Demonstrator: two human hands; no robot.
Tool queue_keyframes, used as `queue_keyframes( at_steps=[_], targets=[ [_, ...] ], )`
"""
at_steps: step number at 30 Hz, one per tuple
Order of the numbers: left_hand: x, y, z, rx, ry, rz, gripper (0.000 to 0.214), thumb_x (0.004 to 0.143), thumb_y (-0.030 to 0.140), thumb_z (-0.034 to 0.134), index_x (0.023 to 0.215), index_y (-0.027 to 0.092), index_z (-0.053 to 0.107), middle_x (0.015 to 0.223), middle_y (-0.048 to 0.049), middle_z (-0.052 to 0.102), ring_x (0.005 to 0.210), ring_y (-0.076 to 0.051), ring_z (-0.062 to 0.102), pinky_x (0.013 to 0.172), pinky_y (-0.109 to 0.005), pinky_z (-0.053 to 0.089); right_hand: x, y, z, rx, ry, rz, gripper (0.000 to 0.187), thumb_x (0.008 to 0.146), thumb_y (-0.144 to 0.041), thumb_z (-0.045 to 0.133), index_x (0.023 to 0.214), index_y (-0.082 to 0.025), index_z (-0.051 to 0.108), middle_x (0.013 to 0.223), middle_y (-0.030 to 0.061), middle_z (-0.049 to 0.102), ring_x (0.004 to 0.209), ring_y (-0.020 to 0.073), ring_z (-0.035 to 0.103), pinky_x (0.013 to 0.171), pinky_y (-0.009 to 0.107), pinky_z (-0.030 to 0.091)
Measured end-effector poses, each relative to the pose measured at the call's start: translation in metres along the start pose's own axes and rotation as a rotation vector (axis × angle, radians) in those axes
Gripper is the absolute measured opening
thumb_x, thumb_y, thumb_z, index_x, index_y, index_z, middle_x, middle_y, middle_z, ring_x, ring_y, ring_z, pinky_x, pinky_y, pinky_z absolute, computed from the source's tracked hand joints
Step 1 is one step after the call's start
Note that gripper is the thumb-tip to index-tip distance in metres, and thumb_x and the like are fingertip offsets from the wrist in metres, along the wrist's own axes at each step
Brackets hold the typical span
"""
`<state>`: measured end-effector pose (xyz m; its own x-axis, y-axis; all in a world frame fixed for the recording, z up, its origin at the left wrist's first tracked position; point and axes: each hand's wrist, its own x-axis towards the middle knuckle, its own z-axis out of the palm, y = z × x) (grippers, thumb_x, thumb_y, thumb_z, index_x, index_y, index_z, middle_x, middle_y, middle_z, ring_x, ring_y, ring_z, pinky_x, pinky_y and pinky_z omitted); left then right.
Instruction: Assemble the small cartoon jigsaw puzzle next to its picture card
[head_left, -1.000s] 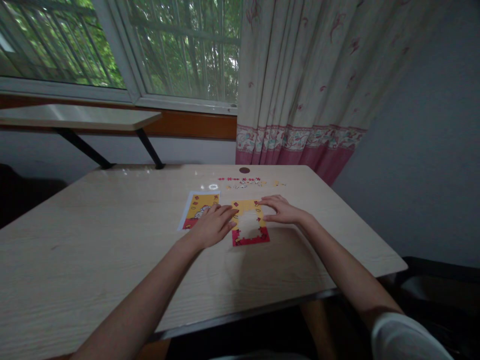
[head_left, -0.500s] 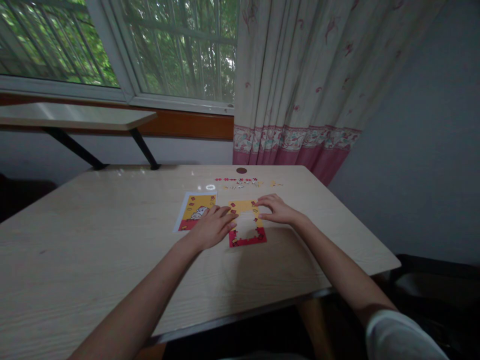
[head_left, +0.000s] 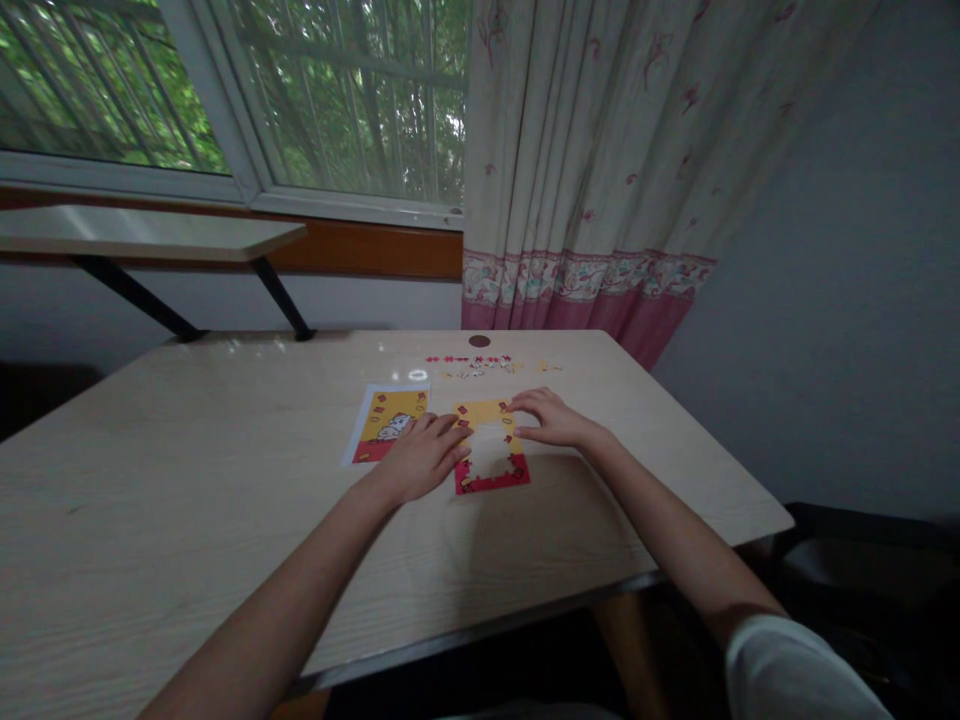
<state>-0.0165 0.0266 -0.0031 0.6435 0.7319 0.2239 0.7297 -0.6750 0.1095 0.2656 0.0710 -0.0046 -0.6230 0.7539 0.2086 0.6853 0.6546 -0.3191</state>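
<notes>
A yellow-and-red jigsaw frame (head_left: pixel 491 477), its border built and its middle bare, lies flat on the wooden table (head_left: pixel 187 480). My left hand (head_left: pixel 420 455) rests fingers outstretched on the frame's left edge. My right hand (head_left: pixel 551 420) lies flat with fingers extended on the frame's upper right edge. A printed picture sheet (head_left: pixel 382 422) with the same yellow and red design and a white border lies just left of the frame, partly under my left hand. Several loose puzzle pieces (head_left: pixel 480 365) sit in a row beyond the frame.
A round cable hole (head_left: pixel 479 341) sits at the table's far edge. Behind it are a window (head_left: pixel 300 100), a patterned curtain with a pink hem (head_left: pixel 600 200) and a small shelf on brackets (head_left: pixel 150 235). The table's right edge drops beside a dark seat (head_left: pixel 862 570).
The view has shifted slightly, sliding everything a little left. Both hands stay on the frame in nearly the same pose.
</notes>
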Motion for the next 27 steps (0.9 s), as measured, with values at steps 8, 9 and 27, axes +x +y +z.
queue_keyframes(
  at_steps=[8, 9, 27],
  targets=[
    [-0.004, -0.009, -0.006, 0.012, 0.02, -0.093, 0.042, 0.096, 0.044, 0.03, 0.117, 0.02, 0.057, 0.12, -0.0082, 0.057, 0.104, -0.027, 0.047, 0.09, -0.042, 0.037, 0.0, 0.0, 0.0, 0.002, 0.007, -0.018, 0.048, 0.081, -0.049, 0.061, 0.119, -0.021, 0.06, 0.121, 0.0105, 0.059, 0.116, 0.0253, 0.049, 0.099, 0.043, 0.033],
    [-0.004, -0.01, -0.007, 0.018, 0.017, -0.097, 0.041, 0.096, 0.044, 0.03, 0.115, 0.02, 0.058, 0.118, -0.008, 0.057, 0.104, -0.027, 0.047, 0.09, -0.042, 0.037, 0.0, 0.0, 0.0, 0.001, 0.005, -0.017, 0.047, 0.081, -0.049, 0.061, 0.119, -0.021, 0.06, 0.121, 0.0108, 0.059, 0.116, 0.0255, 0.049, 0.099, 0.043, 0.033],
    [-0.007, 0.023, -0.013, 0.152, -0.015, -0.202, 0.034, 0.095, 0.034, 0.038, 0.118, 0.016, 0.055, 0.115, -0.0093, 0.058, 0.101, -0.027, 0.048, 0.085, -0.04, 0.038, -0.001, 0.007, 0.003, 0.03, 0.03, -0.045, 0.045, 0.081, -0.046, 0.062, 0.117, -0.02, 0.06, 0.121, 0.011, 0.06, 0.114, 0.0251, 0.051, 0.098, 0.042, 0.035]
  ],
)
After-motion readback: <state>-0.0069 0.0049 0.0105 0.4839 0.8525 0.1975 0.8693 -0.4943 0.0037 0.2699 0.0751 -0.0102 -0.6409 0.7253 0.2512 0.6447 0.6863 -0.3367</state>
